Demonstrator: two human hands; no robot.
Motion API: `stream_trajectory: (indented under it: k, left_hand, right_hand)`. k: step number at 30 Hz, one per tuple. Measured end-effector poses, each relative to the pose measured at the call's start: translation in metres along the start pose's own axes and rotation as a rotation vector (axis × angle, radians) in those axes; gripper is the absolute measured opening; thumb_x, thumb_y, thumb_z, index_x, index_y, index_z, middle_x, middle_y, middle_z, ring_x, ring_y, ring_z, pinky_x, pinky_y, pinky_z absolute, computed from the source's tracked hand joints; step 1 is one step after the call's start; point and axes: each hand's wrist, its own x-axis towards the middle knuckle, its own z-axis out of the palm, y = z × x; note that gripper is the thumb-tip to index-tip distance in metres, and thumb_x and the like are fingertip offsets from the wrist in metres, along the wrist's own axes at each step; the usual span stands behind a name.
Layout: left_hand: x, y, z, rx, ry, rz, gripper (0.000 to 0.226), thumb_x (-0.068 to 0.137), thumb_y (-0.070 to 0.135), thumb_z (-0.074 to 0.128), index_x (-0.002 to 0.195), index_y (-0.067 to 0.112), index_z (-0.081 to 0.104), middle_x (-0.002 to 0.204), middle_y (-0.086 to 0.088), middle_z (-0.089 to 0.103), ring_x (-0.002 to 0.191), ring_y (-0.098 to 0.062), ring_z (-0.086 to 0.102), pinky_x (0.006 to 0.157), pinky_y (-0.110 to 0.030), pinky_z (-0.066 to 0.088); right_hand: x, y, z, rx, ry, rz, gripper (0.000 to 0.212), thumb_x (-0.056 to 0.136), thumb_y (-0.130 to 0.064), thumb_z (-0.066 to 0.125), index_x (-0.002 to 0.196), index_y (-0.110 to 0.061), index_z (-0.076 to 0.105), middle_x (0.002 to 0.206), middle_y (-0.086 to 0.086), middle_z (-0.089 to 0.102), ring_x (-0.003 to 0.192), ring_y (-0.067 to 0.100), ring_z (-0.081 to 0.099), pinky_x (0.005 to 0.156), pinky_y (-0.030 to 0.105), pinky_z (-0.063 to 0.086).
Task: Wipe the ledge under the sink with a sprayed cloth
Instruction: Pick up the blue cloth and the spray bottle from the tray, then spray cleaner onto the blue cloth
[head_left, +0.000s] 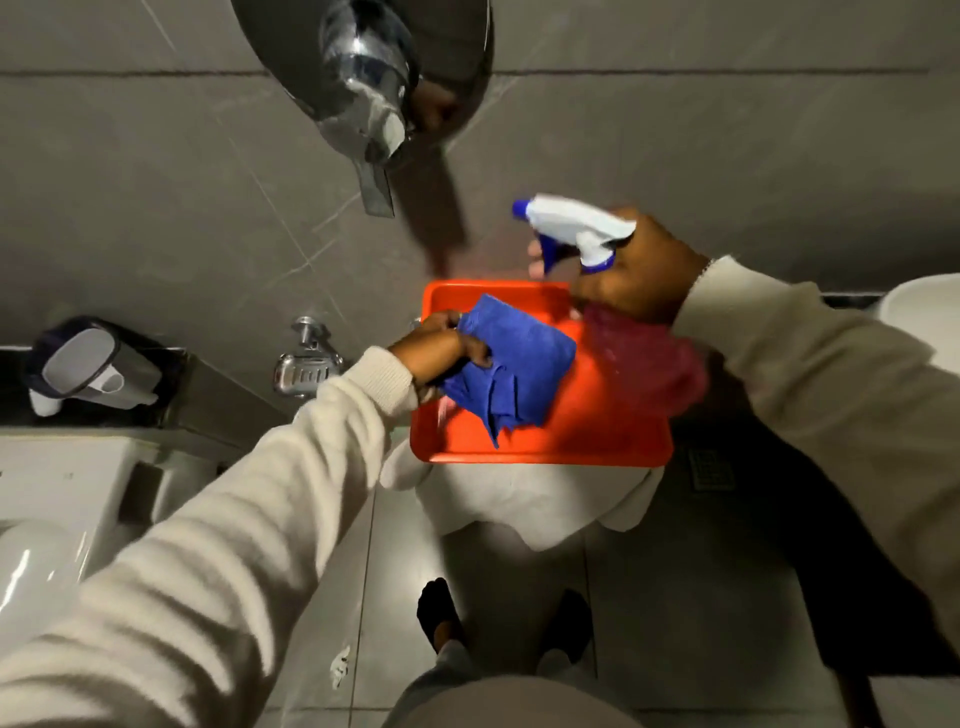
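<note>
My left hand (441, 349) grips a crumpled blue cloth (511, 371) and holds it over an orange tray (587, 431). My right hand (631, 267) is closed around a spray bottle (574, 228) with a white head and blue nozzle; its pinkish body (644, 358) is blurred below the hand. The nozzle points left, above and beyond the cloth. The tray rests on a white stool or seat (524, 499). A dark ledge (104, 410) runs along the wall at left, above a white fixture (57, 483).
A dispenser (88, 366) lies on the dark ledge at left. A chrome soap holder (306, 364) is fixed to the grey tiled wall. A chrome fitting (363, 88) hangs overhead. A floor drain (711, 467) is right of the tray. My feet (441, 613) stand on grey tiles.
</note>
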Motion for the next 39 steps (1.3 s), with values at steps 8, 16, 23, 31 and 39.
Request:
stream_trajectory:
  k: [8,16,23,31,39]
  left_hand:
    - [-0.021,-0.018,0.006,-0.237,-0.021,0.011,0.06,0.05,-0.011,0.044,0.107,0.004,0.053,0.088,-0.015,0.059,0.073,-0.029,0.06,0.069,-0.034,0.053]
    - [-0.041,-0.022,0.018,-0.336,-0.133,0.076,0.062,0.052,-0.014,0.041,0.111,0.002,0.052,0.092,-0.013,0.058,0.083,-0.029,0.057,0.078,-0.037,0.048]
    - [-0.05,-0.022,0.018,-0.334,-0.155,0.097,0.057,0.053,-0.014,0.041,0.106,0.002,0.053,0.094,-0.014,0.057,0.086,-0.031,0.056,0.081,-0.038,0.046]
    - [-0.054,-0.02,0.015,-0.334,-0.129,0.082,0.057,0.052,-0.013,0.042,0.106,0.002,0.055,0.097,-0.016,0.058,0.087,-0.032,0.056,0.084,-0.04,0.045]
    - [-0.052,-0.019,0.01,-0.337,-0.119,0.068,0.07,0.053,-0.015,0.042,0.122,-0.005,0.048,0.107,-0.019,0.054,0.1,-0.036,0.052,0.097,-0.047,0.04]
  right_hand:
    - [-0.033,0.0,-0.013,-0.588,-0.669,0.098,0.066,0.076,0.004,0.062,0.138,-0.014,0.049,0.15,0.003,0.046,0.132,0.019,0.049,0.111,0.018,0.034]
    - [-0.051,0.0,0.0,-0.693,-0.483,0.351,0.052,0.065,-0.04,0.081,0.104,-0.011,0.065,0.073,0.001,0.058,0.076,0.027,0.059,0.076,0.035,0.054]
    - [-0.06,-0.008,-0.001,-0.745,-0.406,0.294,0.047,0.059,-0.05,0.082,0.062,-0.023,0.044,0.061,-0.006,0.045,0.067,0.027,0.055,0.065,0.032,0.048]
    - [-0.06,-0.018,-0.001,-0.716,-0.393,0.278,0.04,0.064,-0.047,0.081,0.087,-0.019,0.065,0.061,-0.003,0.042,0.07,0.026,0.05,0.067,0.031,0.044]
    - [-0.06,-0.023,-0.005,-0.684,-0.32,0.207,0.028,0.067,-0.034,0.082,0.068,-0.014,0.062,0.054,-0.002,0.043,0.061,0.025,0.048,0.061,0.032,0.038]
